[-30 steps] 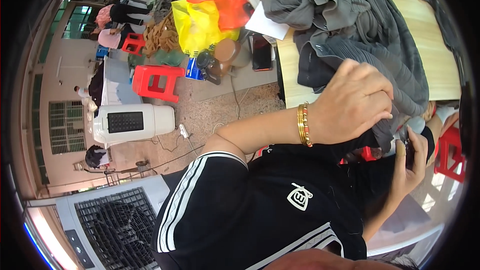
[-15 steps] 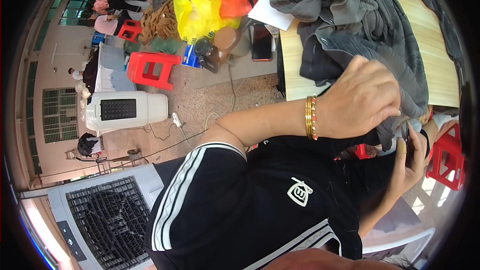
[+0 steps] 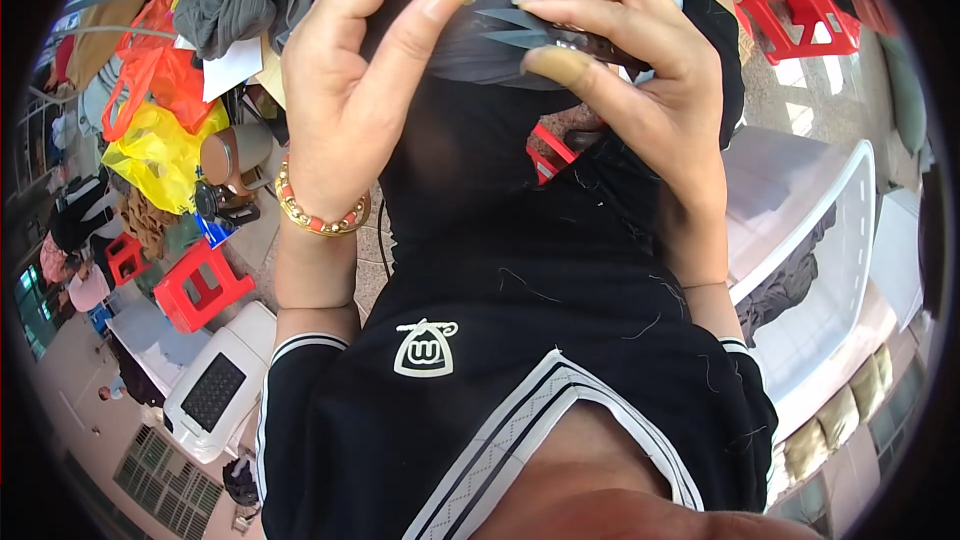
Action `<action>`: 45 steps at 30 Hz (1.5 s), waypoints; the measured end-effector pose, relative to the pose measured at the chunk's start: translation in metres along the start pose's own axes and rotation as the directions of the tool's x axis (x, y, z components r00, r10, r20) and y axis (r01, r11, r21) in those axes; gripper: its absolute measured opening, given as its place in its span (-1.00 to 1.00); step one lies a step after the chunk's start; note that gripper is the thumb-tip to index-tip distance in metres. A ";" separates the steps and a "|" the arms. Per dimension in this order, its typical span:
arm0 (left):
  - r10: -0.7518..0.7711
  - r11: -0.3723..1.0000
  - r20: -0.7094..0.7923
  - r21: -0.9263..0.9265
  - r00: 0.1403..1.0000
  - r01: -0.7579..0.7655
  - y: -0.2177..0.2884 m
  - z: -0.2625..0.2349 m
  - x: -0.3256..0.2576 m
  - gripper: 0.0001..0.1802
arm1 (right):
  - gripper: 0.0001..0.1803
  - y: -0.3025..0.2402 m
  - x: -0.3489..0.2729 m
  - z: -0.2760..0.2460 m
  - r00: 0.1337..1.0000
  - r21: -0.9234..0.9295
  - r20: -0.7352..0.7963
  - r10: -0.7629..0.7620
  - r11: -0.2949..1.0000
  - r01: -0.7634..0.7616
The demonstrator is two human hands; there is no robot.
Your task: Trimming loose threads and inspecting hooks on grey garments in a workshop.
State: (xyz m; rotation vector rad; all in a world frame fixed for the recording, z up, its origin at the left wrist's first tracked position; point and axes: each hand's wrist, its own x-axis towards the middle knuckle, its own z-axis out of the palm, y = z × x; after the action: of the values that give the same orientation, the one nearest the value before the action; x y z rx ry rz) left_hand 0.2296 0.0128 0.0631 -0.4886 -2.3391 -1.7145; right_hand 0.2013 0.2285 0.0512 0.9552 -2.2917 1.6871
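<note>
Thread snips (image 3: 525,32) are gripped in my right hand (image 3: 655,70), between thumb and fingers, their two blades apart and aimed at my left hand (image 3: 365,70). That left hand has its thumb and forefinger pinched together just beyond the blade tips; whatever is between them is too small to make out. Beneath and behind both hands, over my lap, hangs dark grey cloth (image 3: 470,60). More ribbed grey garments (image 3: 225,10) with metal snaps are heaped at the far side.
To the left are orange (image 3: 160,75) and yellow (image 3: 155,155) plastic bags, a red stool (image 3: 203,285) and a white air cooler (image 3: 218,380). Another red stool (image 3: 800,5) stands far right. A white bin (image 3: 800,335) with grey cloth inside is near my right elbow.
The head view has swung round to face my lap. Both hands now sit close together in front of me, and the snips' blades, barely visible before, show spread.
</note>
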 end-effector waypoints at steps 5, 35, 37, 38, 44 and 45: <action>-0.010 0.999 0.035 0.050 0.999 0.008 0.002 0.000 0.001 -0.89 | -0.64 -0.004 0.003 0.000 0.998 -0.028 0.034 0.050 0.998 -0.049; -0.318 0.941 0.030 -0.112 0.948 0.319 0.031 -0.050 -0.015 -0.84 | -0.85 0.053 -0.019 -0.068 0.959 0.239 0.096 0.268 0.929 -0.284; -0.316 0.944 0.150 -0.047 0.937 0.326 0.036 -0.050 -0.009 -0.80 | -0.87 0.058 -0.022 -0.072 0.957 0.225 0.091 0.276 0.930 -0.290; -0.339 0.941 0.095 0.030 0.936 0.337 0.034 -0.050 -0.010 -0.81 | -0.88 0.060 -0.021 -0.073 0.956 0.217 0.089 0.279 0.932 -0.292; -0.318 0.941 -0.022 0.117 0.948 0.319 0.010 -0.036 -0.008 -0.82 | -0.91 0.066 -0.022 -0.059 0.943 0.132 0.033 0.331 0.934 -0.332; -0.318 0.941 -0.013 0.121 0.948 0.317 0.011 -0.033 -0.008 -0.82 | -0.80 0.064 -0.024 -0.053 0.921 0.210 -0.001 0.391 0.900 -0.382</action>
State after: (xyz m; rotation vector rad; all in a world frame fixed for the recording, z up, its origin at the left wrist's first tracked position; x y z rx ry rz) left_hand 0.2396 -0.0164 0.0797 -0.0975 -2.6237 -1.6784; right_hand 0.1704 0.2967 0.0074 0.5014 -2.4352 2.1095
